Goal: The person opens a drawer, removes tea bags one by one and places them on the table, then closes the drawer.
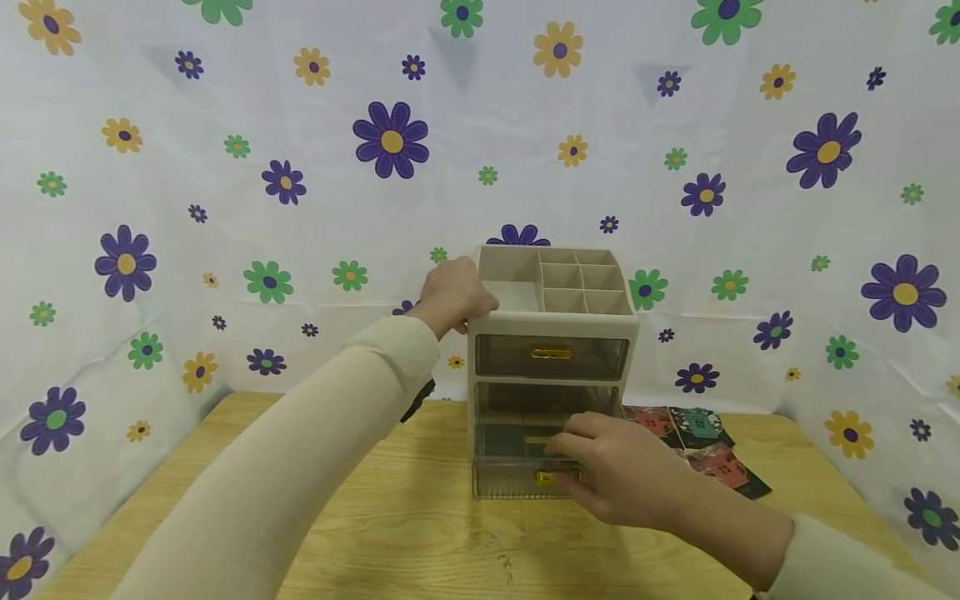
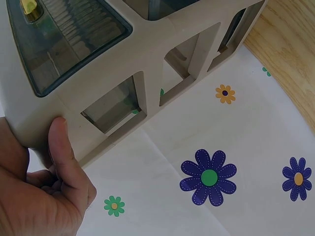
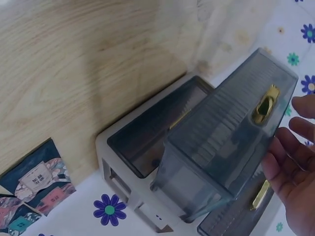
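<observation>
Cream plastic forms the organizer (image 1: 562, 321) standing between your hands in the head view, on the worktop (image 1: 375, 525). Your left hand (image 1: 453, 292) grips its top left edge, while your right hand (image 1: 622, 471) is at the front of the smoky, see-through middle drawer (image 1: 502, 479), which juts toward you, lower than the left hand. Brace the frame with the left and guide the drawer level and straight with the right; a sideways lean would likely make it bind. Just past your right hand, patterned cards (image 1: 723, 467) lie near the organizer, so a wide swing of the wrist could brush them. Flowered cloth (image 1: 315, 208) hangs beyond both hands.

From the left wrist, your thumb (image 2: 61, 142) presses flat against the frame's side, beside the cut-out openings (image 2: 115, 103); this looks like a firm hold, though most of the other fingers are hidden.

From the right wrist, your fingers are loosely bent by the drawer's rim, and the gold handle (image 3: 266, 104) is uncovered. You cannot tell for sure whether the fingertips touch. Centre your effort near that handle, and mind the fingers around the top drawer's handle (image 3: 260, 194) close by.
</observation>
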The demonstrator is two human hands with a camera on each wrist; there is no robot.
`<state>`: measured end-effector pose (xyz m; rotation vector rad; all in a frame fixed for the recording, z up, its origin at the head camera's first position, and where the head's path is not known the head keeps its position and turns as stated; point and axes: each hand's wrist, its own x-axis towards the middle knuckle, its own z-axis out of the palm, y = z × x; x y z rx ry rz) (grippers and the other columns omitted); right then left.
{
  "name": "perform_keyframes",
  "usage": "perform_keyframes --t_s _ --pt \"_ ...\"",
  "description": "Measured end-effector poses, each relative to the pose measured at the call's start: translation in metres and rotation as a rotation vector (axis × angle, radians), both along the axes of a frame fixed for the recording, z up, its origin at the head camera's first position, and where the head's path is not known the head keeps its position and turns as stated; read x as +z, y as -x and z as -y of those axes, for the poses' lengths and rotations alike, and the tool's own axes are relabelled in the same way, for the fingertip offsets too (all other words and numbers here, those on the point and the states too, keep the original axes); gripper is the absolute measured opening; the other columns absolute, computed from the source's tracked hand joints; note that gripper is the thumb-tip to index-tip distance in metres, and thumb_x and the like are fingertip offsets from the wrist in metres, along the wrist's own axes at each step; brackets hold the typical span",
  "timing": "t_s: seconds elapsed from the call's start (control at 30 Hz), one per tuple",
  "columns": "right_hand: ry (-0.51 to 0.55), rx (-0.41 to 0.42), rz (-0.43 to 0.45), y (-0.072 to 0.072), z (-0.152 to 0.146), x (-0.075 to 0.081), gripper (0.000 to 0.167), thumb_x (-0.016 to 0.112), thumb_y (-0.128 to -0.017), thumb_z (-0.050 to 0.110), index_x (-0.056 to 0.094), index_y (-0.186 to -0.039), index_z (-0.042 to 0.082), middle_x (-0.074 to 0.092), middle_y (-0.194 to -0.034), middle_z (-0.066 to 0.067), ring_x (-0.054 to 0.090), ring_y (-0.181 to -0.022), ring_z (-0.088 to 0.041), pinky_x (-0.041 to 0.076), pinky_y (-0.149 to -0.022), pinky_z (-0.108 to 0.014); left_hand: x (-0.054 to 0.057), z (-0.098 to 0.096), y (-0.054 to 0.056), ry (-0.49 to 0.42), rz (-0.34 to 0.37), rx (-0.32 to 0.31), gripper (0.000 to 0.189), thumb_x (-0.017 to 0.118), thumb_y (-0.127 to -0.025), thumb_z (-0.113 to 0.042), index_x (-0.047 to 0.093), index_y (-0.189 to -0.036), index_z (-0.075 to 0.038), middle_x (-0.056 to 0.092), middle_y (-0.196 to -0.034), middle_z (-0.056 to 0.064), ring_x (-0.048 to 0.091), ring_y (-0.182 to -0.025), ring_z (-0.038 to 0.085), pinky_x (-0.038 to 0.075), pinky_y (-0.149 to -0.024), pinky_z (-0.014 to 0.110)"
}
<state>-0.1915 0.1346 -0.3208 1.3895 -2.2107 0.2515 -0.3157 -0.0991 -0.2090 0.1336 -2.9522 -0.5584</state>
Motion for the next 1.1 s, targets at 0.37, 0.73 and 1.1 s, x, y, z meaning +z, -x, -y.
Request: perform_keyframes --t_s 0.37,0.73,1.1 --pt "-0.088 0.119 -0.286 0.001 0.005 -0.009 0.026 0.086 -0.076 0.017 0.071 -0.097 0.015 0.062 -0.089 0.003 0.057 -0.078 -0.009 0.055 -0.065 -0.018 0.000 -0.001 -0.001 -0.023 0.009 -0.001 0.029 0.066 -0.089 -0.023 0.062 -0.104 0.001 0.069 -0.098 0.016 0.068 -0.053 0.018 0.058 -0.045 0.023" --pt "-0.110 0.080 -0.311 -0.001 0.006 -0.014 0.024 0.084 -0.079 0.014 0.069 -0.098 0.013 0.066 -0.093 0.002 0.059 -0.081 -0.010 0.056 -0.068 -0.018 0.001 0.000 0.000 -0.003 0.007 0.002 0.027 0.066 -0.089 -0.025 0.062 -0.100 0.000 0.070 -0.097 0.014 0.067 -0.050 0.016 0.057 -0.044 0.022" --pt "-0.086 0.068 -0.351 -0.001 0.007 -0.017 0.024 0.083 -0.079 0.011 0.070 -0.100 0.010 0.069 -0.095 0.000 0.063 -0.084 -0.012 0.060 -0.072 -0.021 0.000 -0.001 0.000 -0.008 -0.003 -0.003 0.030 0.066 -0.088 -0.024 0.061 -0.105 0.002 0.069 -0.099 0.016 0.068 -0.052 0.018 0.057 -0.044 0.023"
